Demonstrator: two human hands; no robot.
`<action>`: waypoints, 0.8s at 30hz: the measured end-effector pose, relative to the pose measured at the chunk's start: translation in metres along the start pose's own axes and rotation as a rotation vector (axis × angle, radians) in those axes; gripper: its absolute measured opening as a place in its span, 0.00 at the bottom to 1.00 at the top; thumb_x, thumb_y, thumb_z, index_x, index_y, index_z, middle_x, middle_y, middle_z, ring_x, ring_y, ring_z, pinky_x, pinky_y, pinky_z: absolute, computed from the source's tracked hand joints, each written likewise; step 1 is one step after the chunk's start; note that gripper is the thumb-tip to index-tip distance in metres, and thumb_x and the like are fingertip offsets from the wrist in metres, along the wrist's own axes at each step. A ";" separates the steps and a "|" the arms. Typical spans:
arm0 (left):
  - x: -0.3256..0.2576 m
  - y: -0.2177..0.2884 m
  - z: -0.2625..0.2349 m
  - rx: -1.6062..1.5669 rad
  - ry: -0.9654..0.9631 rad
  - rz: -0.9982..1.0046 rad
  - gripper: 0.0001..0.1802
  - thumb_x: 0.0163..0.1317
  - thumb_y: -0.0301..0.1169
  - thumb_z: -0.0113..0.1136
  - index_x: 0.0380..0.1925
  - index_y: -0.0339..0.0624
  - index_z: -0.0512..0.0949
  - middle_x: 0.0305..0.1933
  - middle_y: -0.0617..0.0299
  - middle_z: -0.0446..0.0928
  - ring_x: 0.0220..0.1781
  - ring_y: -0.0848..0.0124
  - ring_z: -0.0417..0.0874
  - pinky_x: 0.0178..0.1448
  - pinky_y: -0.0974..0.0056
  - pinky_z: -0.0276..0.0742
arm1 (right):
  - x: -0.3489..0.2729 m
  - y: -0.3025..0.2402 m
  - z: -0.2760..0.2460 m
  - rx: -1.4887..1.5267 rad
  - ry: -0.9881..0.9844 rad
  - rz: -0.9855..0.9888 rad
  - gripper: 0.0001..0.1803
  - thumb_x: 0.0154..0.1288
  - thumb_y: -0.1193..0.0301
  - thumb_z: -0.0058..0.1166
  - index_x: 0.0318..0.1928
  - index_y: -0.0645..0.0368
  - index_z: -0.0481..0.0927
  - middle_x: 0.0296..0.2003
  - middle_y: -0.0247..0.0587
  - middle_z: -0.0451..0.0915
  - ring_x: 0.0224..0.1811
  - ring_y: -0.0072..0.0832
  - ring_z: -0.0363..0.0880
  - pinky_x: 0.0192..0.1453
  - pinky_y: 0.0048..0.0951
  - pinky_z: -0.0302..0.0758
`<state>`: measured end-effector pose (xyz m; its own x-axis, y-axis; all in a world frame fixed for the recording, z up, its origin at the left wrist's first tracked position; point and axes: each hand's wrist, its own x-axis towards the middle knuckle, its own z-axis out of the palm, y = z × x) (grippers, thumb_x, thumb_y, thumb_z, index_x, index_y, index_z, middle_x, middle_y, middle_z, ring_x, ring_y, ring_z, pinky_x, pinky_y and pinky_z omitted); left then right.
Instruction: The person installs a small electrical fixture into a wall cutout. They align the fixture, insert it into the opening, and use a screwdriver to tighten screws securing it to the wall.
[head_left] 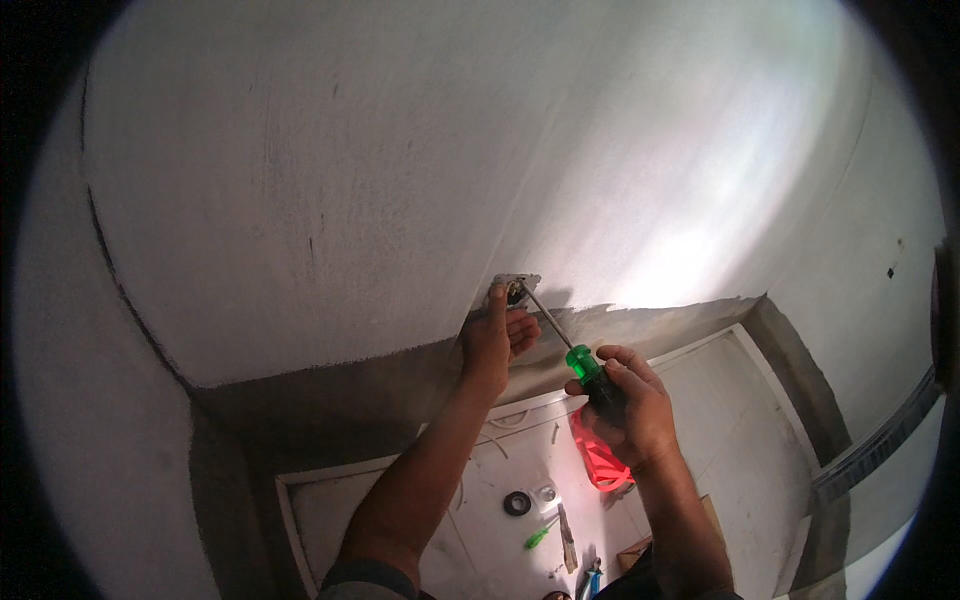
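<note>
A small square electrical wall fitting (531, 279) with a pale metal frame and a dark middle sits low on the wall. My left hand (492, 345) holds its left edge, thumb pressed on the frame and the other fingers loosely curled below it. A screwdriver (582, 362) with a green and black handle and a long metal shaft is gripped in my right hand (635, 405). Its shaft slants up and left, and the tip reaches the upper part of the fitting. The fitting's inside is too small and dark to make out clearly.
On the pale tiled floor lie a roll of black tape (517, 503), a small green screwdriver (541, 534), blue-handled pliers (592, 577) and a red plastic basket-like item (596, 455). An unpainted grey band (340, 400) runs along the wall's foot.
</note>
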<state>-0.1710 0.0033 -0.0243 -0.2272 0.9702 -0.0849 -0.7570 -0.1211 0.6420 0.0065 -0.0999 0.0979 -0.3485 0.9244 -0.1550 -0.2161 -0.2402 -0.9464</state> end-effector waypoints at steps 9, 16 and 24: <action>0.001 -0.001 -0.001 -0.001 0.006 0.004 0.42 0.65 0.67 0.57 0.43 0.28 0.78 0.36 0.50 0.84 0.35 0.64 0.87 0.40 0.64 0.85 | 0.000 0.024 0.010 -1.339 0.141 -0.831 0.15 0.70 0.76 0.56 0.55 0.56 0.72 0.37 0.55 0.83 0.29 0.33 0.83 0.28 0.26 0.75; 0.000 -0.002 -0.003 0.004 0.010 0.015 0.42 0.65 0.66 0.57 0.42 0.28 0.78 0.36 0.50 0.84 0.34 0.65 0.87 0.40 0.65 0.85 | 0.000 0.010 0.015 -0.347 0.207 -0.198 0.15 0.70 0.73 0.58 0.54 0.56 0.71 0.36 0.50 0.82 0.28 0.27 0.79 0.24 0.28 0.74; 0.001 -0.003 0.001 0.033 -0.028 -0.015 0.44 0.67 0.68 0.51 0.49 0.29 0.77 0.44 0.51 0.82 0.44 0.63 0.86 0.48 0.61 0.84 | 0.007 0.026 0.010 -0.122 0.165 -0.166 0.11 0.73 0.74 0.53 0.53 0.54 0.71 0.33 0.47 0.83 0.23 0.27 0.79 0.16 0.25 0.67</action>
<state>-0.1684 0.0043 -0.0259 -0.1985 0.9773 -0.0739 -0.7398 -0.0999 0.6654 -0.0104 -0.1025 0.0752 -0.1616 0.9864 -0.0300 -0.1429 -0.0534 -0.9883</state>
